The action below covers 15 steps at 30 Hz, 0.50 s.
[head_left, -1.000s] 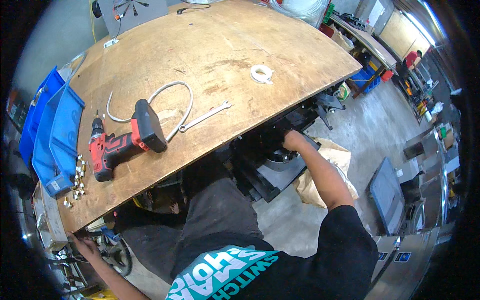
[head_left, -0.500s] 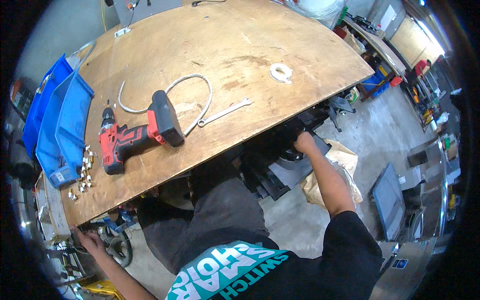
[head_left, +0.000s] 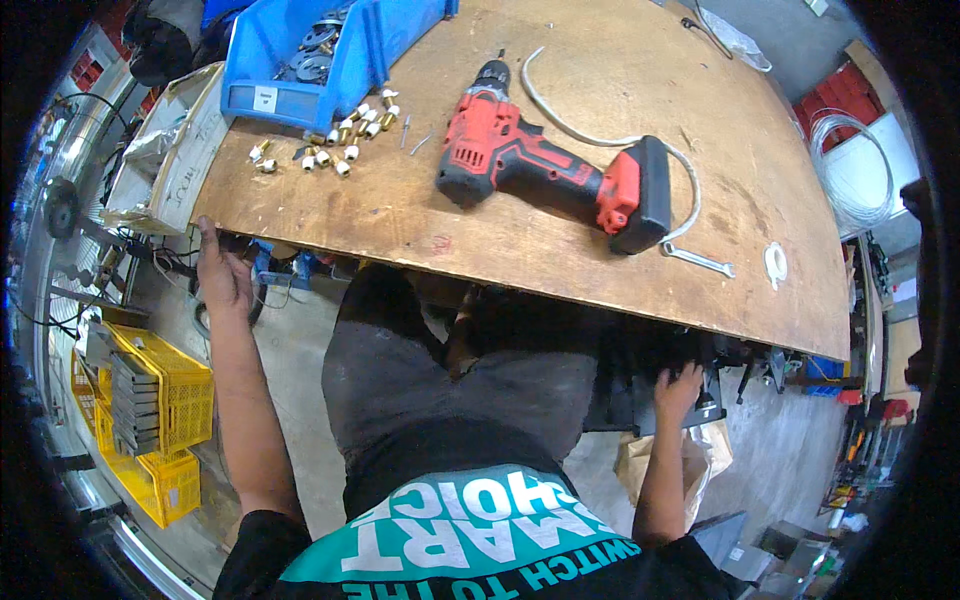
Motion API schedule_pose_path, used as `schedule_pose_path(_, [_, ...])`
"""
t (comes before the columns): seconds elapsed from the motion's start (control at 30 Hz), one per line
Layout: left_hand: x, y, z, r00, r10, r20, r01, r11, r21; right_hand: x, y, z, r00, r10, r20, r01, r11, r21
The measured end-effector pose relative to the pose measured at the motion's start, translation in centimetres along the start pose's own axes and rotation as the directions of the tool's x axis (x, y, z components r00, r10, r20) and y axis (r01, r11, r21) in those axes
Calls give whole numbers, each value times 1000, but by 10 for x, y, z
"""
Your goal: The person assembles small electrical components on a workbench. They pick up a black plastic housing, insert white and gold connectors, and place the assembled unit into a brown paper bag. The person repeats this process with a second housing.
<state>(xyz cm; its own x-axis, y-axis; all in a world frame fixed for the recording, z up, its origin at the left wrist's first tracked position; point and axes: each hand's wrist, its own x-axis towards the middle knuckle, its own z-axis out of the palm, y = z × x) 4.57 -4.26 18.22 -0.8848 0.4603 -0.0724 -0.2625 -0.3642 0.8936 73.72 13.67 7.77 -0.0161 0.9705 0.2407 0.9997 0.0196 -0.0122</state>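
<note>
My left hand [head_left: 226, 275] is at the front left corner of a wooden table [head_left: 330, 215]. One finger reaches up to the corner, the others stand apart, and nothing shows in the hand. Below the front edge, on the right, my right hand [head_left: 680, 388] is over dark flat parts [head_left: 625, 390] in the shade, fingers spread; whether it touches them I cannot tell. A red and black cordless drill [head_left: 540, 165] lies on its side on the tabletop. Beside it are a grey cable [head_left: 560, 118], a combination wrench [head_left: 700, 262] and a white tape roll [head_left: 776, 264].
Small white and brass fittings [head_left: 345, 135] lie scattered before a blue bin [head_left: 290, 108] holding metal discs. At the table's left end stands a pale box [head_left: 180, 170]. Yellow crates [head_left: 185, 385] are on the floor at left, a brown paper bag [head_left: 708, 450] below my right hand.
The view has swung left, bringing the blue bin and yellow crates further in. My left hand is still at the table corner. My right hand has drawn back slightly from the dark parts.
</note>
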Motion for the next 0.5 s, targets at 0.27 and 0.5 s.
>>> schedule_pose_path(0.27, [-2, 3, 7, 999, 32, 18, -32, 999, 0, -45, -53, 16, 990, -2, 143, -46, 944, 328])
schedule_pose_path(0.5, [0, 0, 2, 995, 62, 79, -60, 998, -16, -44, -86, 14, 984, -38, 171, -31, 922, 386])
